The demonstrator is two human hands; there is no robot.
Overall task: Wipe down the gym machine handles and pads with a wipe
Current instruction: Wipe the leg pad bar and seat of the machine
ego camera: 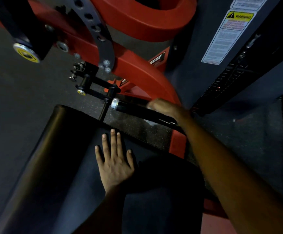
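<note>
Handle (137, 109): black bar, long axis running from its silver end cap at centre down-right under the right hand (164, 108). That hand lies over it, blurred; grip and any wipe cannot be told. Left hand (114, 159): fingers straight, flat on the pad (61, 149), farther from the handle.

The left hand (114, 159) lies flat, fingers spread and straight, on a black pad (66, 149) at six o'clock. At three o'clock from it, the right hand (164, 108) is blurred on a black handle (134, 108) with a silver end cap (115, 103); a pale scrap at its fingers may be the wipe, though that cannot be told. Red machine frame (137, 68) fills twelve o'clock, and a warning label (228, 36) sits at two o'clock.
</note>
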